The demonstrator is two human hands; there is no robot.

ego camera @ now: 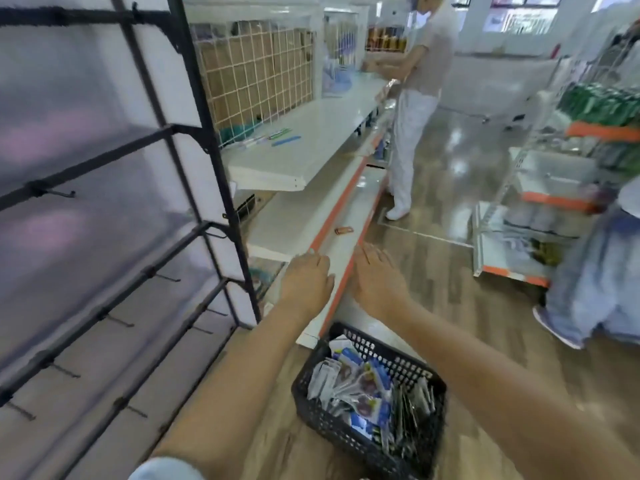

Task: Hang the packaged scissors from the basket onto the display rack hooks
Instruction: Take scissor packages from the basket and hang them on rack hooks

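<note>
Nothing hung yet: the rack hooks (59,193) at left are bare, packaged scissors (360,386) fill the basket (349,441) at bottom centre; left hand (306,278) and right hand (377,278) hover spread, holding nothing.

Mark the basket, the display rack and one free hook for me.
basket (437,388): head view, right rim.
display rack (204,98): head view, black upright post.
hook (57,192): head view, bare prong.

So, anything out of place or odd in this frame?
A small orange-brown item lies alone on the lower white shelf. Packets sit jumbled in the black basket; rack hooks look bare.
</note>
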